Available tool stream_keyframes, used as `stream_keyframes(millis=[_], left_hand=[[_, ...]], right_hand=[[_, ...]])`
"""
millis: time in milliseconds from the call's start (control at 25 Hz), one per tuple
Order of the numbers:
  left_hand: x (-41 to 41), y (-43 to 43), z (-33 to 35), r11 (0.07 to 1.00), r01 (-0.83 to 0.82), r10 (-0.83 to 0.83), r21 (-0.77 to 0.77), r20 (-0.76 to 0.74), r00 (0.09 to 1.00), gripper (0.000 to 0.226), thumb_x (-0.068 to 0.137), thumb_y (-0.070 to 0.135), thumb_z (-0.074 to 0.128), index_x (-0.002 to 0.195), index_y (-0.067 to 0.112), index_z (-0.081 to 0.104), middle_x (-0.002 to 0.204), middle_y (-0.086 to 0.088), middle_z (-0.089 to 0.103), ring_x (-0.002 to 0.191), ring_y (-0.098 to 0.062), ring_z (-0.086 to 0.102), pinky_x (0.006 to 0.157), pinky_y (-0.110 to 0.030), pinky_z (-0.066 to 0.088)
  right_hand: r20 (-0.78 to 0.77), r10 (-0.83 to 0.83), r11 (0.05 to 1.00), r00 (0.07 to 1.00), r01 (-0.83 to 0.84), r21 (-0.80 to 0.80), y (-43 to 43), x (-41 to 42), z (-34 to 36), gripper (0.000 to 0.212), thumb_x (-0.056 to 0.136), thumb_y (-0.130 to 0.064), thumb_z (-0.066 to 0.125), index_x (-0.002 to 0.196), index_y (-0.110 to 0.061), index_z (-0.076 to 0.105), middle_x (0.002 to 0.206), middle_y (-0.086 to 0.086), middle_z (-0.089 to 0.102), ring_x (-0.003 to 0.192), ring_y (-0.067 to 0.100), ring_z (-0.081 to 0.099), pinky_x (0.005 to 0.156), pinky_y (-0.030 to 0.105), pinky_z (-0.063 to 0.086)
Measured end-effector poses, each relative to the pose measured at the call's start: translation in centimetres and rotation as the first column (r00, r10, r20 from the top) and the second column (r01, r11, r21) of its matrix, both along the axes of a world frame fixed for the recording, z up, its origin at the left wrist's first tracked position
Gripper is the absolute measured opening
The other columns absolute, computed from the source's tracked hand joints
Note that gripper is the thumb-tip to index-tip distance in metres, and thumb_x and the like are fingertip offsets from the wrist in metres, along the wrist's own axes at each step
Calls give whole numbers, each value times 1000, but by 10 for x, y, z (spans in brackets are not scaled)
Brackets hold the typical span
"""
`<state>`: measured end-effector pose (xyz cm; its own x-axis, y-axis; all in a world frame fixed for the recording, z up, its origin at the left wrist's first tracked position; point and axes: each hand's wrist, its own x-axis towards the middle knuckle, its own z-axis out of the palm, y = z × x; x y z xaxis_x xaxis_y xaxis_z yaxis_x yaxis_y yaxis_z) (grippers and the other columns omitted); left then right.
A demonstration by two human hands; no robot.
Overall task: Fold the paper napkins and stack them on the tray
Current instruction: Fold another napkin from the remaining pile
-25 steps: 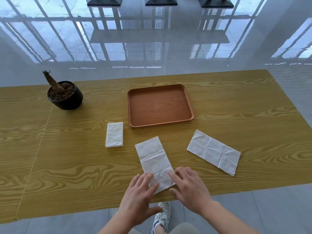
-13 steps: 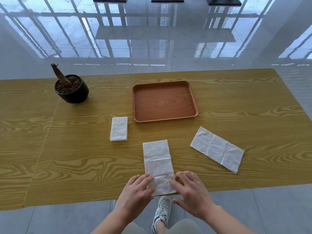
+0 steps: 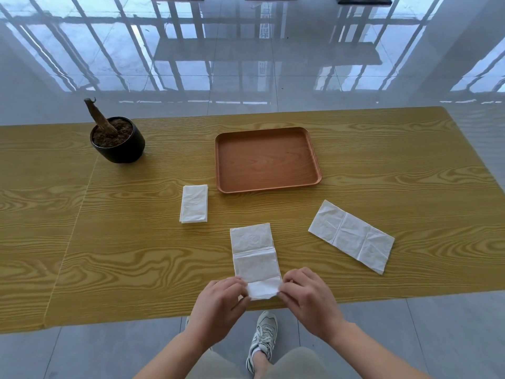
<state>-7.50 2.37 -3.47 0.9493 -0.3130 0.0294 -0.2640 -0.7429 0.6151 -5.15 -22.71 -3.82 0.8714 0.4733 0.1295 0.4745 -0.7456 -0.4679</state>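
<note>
Fingers of both hands are being closed on the near end of the long napkin (image 3: 255, 258) at the front edge of the counter (image 3: 136, 255). Its near left corner is being pinched by the left hand (image 3: 218, 302) between thumb and curled fingers, and its near right corner is being pinched in the same way by the right hand (image 3: 308, 296). That end is being held slightly raised, while the two farther panels are lying flat on the wood, pointing toward the tray (image 3: 266, 162). The tray is sitting beyond this napkin, toward the far side. A folded napkin (image 3: 194, 203) is lying just beside the tray's near left corner. An unfolded napkin (image 3: 351, 236) is lying at an angle to the right, well apart from the hands. A dark pot (image 3: 120, 149) of soil is standing at the far left.
</note>
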Motion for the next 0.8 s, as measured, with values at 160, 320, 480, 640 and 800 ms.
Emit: stream_keyframes(millis=[160,320,480,640,800], left_hand=[[1,4,2,999,-21,19,-27,-65,998,43,74,48,78,106,21,70,108,14,69,112,-4,56,93,-27,47],[0,6,-1,984,-162,152,-79,-115,982,30,67,5,79,91,22,74,91,16,70,102,-3,59,85,-26,50],[4,0,-2,916,-379,345,-130,-223,912,25,79,7,76,92,27,77,85,18,70,83,0,63,77,-24,52],[13,-2,0,882,-431,373,-191,-276,886,21,81,9,73,87,28,74,72,20,68,68,-5,62,66,-31,53],[15,-3,-4,852,-485,409,-196,-329,851,21,82,13,74,92,32,72,69,18,67,67,-4,61,63,-22,49]], right_hand=[[-107,-25,998,994,31,58,6,6,5,8,91,-24,69,85,-20,70,91,-9,65,86,12,52,76,27,50],[-204,-29,990,979,56,126,14,8,9,9,92,-25,66,84,-20,69,90,-12,66,88,10,51,77,25,48],[-355,-73,964,932,158,214,21,14,13,8,91,-32,66,91,-26,71,82,-17,65,90,4,54,78,32,52],[-558,-112,946,822,260,193,24,21,15,45,79,-43,79,120,-30,65,94,-11,60,91,3,57,84,26,50],[-540,-193,941,819,311,135,30,29,12,36,80,-29,79,115,-28,69,92,-5,64,87,10,59,82,32,51]])
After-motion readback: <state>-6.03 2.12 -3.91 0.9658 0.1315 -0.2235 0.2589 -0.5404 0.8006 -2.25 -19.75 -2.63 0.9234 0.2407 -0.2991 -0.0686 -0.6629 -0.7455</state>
